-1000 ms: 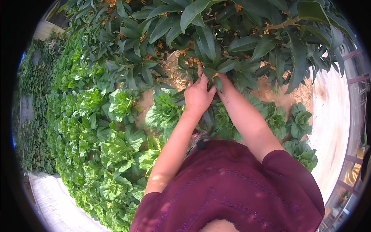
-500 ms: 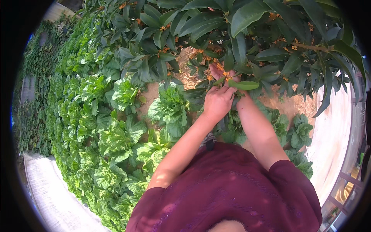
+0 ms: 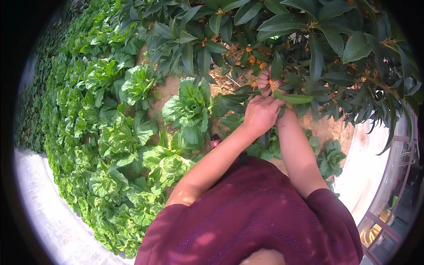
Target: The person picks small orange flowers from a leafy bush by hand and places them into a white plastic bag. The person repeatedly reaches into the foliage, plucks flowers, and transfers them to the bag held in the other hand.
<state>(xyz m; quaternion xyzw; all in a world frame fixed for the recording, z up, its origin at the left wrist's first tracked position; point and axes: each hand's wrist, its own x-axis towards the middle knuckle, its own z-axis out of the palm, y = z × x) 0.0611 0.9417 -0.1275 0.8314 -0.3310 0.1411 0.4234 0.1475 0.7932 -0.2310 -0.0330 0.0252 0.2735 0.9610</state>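
Observation:
My left hand [image 3: 261, 115] is closed, its fingertips pinching a leafy twig [image 3: 292, 98] beside a bright green leaf. Just beyond it, partly behind leaves, my right hand [image 3: 264, 82] has its fingers curled inward toward the palm. Small orange blossoms [image 3: 273, 84] touch or sit right by those fingers; whether any lie inside the palm is hidden. Both hands are close together at the lower edge of a shrub [image 3: 316, 57] with long dark green leaves and clusters of orange flowers. My forearms cross slightly near the wrists, the left one nearer.
Rows of leafy green vegetables [image 3: 117, 139] grow at the left, with one large head [image 3: 187, 108] near my left forearm. Bare brown soil [image 3: 165, 95] shows between plants. Pale paving [image 3: 362, 154] runs along the right and another pale strip [image 3: 48, 207] at lower left. Shrub branches overhang the far side.
The view has shifted, and the shrub and hands appear slightly farther right. My right hand's fingers, more extended before, are now curled. My left hand keeps its pinch at the twig.

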